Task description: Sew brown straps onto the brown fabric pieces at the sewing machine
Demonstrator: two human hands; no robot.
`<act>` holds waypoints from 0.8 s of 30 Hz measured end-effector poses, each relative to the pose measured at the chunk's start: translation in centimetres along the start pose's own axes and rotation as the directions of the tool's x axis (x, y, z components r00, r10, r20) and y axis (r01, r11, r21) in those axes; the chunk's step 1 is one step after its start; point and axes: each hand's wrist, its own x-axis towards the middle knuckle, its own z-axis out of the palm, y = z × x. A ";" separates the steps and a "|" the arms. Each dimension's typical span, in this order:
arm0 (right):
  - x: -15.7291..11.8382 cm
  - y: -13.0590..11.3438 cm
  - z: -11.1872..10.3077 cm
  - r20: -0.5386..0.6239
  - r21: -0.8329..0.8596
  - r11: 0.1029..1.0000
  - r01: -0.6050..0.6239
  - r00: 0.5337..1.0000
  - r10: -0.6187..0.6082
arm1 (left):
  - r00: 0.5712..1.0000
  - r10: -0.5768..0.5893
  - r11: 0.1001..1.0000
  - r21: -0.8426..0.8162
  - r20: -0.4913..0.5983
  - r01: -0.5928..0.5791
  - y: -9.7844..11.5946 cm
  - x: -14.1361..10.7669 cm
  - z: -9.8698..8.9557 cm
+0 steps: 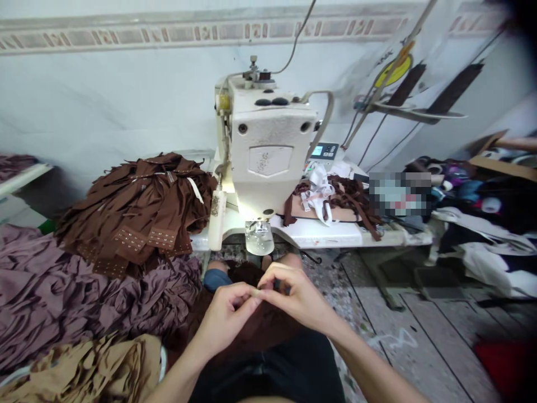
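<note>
Above my lap, in the lower middle of the head view, my two hands meet at the fingertips. My left hand (230,313) pinches with thumb and index finger, and my right hand (291,294) does the same against it. Whatever lies between the fingertips is too small to make out. Dark brown fabric (262,330) rests across my lap beneath the hands. Just beyond them stands a white sewing machine (268,145), its clear guard plate (259,239) near the needle area.
A heap of brown garment pieces (146,207) with hook-and-eye rows lies left of the machine. Mauve fabric (96,302) and tan fabric (100,369) are piled at lower left. Brown and white straps (321,198) sit on the right tabletop. Thread spools (470,193) crowd the far right.
</note>
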 end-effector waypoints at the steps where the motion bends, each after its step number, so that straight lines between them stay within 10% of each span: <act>1: 0.2 -0.4 -0.4 0.010 0.018 1.000 0.007 1.000 -0.007 | 1.000 0.022 0.999 0.032 0.002 -0.022 0.6 0.1 -0.1; 7: 2.5 -0.7 -2.1 -0.154 0.044 0.997 0.071 0.986 -0.064 | 0.914 0.365 0.880 0.385 -0.175 -0.278 3.0 1.2 -0.6; 12: 5.1 1.4 -2.0 -0.337 -0.004 0.992 0.130 0.933 -0.123 | 0.691 0.720 0.380 0.799 0.060 -0.466 2.5 2.8 -1.0; 15: 6.0 2.8 -1.4 -0.375 0.179 0.981 0.074 0.927 -0.002 | 0.688 0.707 0.215 0.875 0.167 -0.434 1.9 3.6 -0.9; 24: 6.0 3.3 0.3 -0.508 0.417 0.907 0.051 0.841 0.186 | 0.683 0.729 0.184 0.974 -0.043 -0.134 1.2 4.8 3.2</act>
